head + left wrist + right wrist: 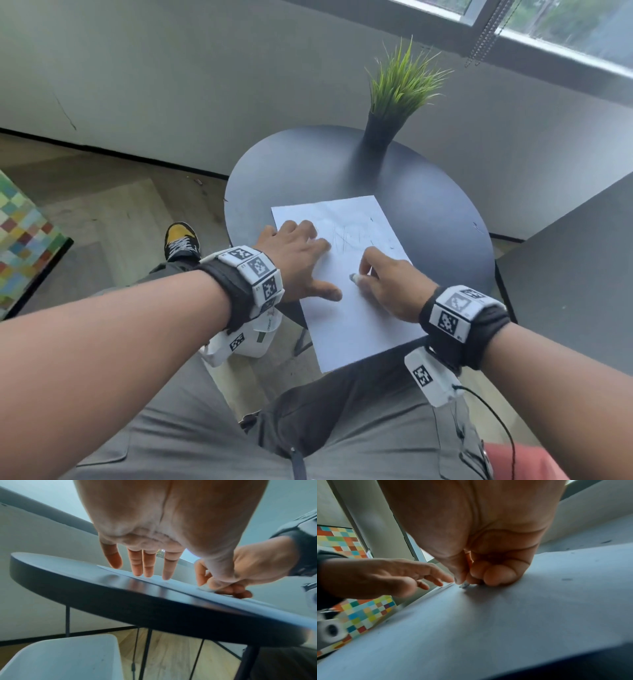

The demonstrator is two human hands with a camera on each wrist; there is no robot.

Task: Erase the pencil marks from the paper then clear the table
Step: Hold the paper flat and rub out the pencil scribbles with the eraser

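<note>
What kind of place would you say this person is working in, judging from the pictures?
Probably a casual lounge or office corner, not a workshop. A small round black table holds a sheet of paper and a potted grass plant. It stands by a window on a wood-look floor, near a seat with colourful checks.

We see a white paper point(352, 308) lying flat on the round dark table point(301, 164) – its near edge overhangs – with faint pencil marks point(346, 236) and a small grey-white eraser point(354, 278) on it.
</note>
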